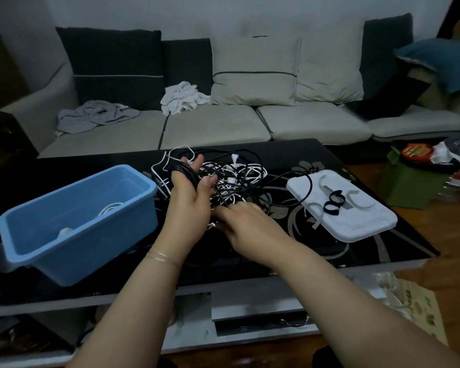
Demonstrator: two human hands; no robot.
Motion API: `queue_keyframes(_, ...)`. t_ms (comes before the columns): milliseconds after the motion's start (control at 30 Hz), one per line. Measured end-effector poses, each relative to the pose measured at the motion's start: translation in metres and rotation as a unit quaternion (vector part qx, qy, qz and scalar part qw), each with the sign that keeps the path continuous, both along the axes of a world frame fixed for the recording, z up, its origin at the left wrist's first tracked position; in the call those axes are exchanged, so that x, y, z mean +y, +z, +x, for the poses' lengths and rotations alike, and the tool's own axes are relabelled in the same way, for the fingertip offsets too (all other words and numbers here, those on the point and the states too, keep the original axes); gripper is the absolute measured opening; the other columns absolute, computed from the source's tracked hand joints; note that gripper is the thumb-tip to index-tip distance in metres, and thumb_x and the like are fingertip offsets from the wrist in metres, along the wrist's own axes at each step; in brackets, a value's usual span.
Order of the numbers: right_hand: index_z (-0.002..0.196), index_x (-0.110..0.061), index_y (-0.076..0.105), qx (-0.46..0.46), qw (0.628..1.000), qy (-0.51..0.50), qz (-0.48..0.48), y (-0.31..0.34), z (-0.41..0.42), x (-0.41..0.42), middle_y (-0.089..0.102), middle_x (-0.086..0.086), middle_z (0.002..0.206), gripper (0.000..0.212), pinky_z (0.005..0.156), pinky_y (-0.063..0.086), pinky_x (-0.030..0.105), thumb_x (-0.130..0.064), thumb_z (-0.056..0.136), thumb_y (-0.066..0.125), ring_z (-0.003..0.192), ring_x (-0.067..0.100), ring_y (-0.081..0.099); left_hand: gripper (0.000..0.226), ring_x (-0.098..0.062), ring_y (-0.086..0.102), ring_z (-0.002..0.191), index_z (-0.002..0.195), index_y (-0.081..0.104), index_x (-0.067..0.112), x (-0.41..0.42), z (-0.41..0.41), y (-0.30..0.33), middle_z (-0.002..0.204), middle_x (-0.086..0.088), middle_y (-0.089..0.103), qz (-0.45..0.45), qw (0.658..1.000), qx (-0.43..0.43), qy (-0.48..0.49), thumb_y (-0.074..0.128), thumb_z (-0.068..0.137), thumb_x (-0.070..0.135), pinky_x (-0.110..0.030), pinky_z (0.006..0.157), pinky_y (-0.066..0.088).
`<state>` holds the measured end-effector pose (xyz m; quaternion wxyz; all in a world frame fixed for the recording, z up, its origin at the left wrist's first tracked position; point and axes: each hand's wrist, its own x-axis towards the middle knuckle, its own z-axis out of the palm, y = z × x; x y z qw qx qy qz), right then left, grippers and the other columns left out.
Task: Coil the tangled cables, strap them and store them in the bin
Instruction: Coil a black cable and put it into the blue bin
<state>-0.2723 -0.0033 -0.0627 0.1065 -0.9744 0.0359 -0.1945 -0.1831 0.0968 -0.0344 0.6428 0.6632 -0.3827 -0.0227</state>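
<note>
Left hand (189,192) holds black cable loops (186,170) wound round its straight fingers; right hand (243,221) pinches cable beside the tangle (234,181) mid-surface, blue bin (133,208) at the left edge

Left hand (189,192) raised, fingers (197,162) spread, right hand (246,221) low, palm down

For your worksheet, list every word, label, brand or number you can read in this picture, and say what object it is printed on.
No text can be read.
Red-lidded round container at the right edge: a yellow label with print, too blurred to read.
Blue plastic bin, white plastic lid and black glass table: no writing visible.
</note>
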Motion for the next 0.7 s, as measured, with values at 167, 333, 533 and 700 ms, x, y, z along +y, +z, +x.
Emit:
queue_keyframes(167, 0.111, -0.01, 0.06, -0.01, 0.999, 0.029, 0.009, 0.004, -0.002, 0.008, 0.058, 0.009, 0.098, 0.023, 0.088, 0.038, 0.037, -0.018, 0.09, 0.053, 0.1, 0.029, 0.05, 0.029, -0.029, 0.059, 0.116, 0.122, 0.029, 0.019, 0.002, 0.004, -0.005, 0.151, 0.005, 0.037, 0.181, 0.972, -0.13, 0.072, 0.04, 0.097, 0.028, -0.047, 0.097, 0.046)
queue_keyframes(333, 0.094, -0.015, 0.055, -0.082, 0.997, 0.012, 0.009, 0.009, -0.008, 0.009, 0.06, 0.003, 0.084, 0.018, 0.073, 0.038, 0.035, -0.01, 0.077, 0.057, 0.083, 0.026, 0.053, 0.026, -0.037, 0.061, 0.101, 0.097, 0.039, 0.011, 0.008, 0.008, 0.001, 0.111, -0.009, 0.065, 0.358, 0.915, -0.166, 0.079, 0.033, 0.101, 0.035, -0.044, 0.083, 0.046)
queue_keyframes(533, 0.103, -0.023, 0.048, -0.183, 0.98, -0.028, 0.067, 0.028, -0.021, 0.015, 0.061, -0.006, 0.083, 0.031, 0.061, 0.036, 0.026, -0.018, 0.076, 0.062, 0.078, 0.02, 0.06, 0.05, -0.017, 0.051, 0.042, 0.086, 0.055, 0.01, 0.019, -0.001, 0.015, 0.056, -0.005, 0.062, 0.316, 0.943, -0.07, -0.082, 0.026, 0.1, 0.049, -0.025, 0.046, 0.041)
queue_keyframes(700, 0.096, -0.035, 0.038, -0.172, 0.971, -0.077, 0.145, 0.042, -0.032, 0.01, 0.06, -0.013, 0.069, 0.029, 0.061, 0.046, 0.033, -0.031, 0.079, 0.062, 0.068, 0.015, 0.058, 0.074, -0.014, 0.031, 0.037, 0.047, 0.046, 0.011, 0.032, -0.005, 0.031, 0.036, 0.003, 0.038, 0.25, 0.945, 0.029, -0.207, 0.02, 0.098, 0.057, -0.023, 0.042, 0.027)
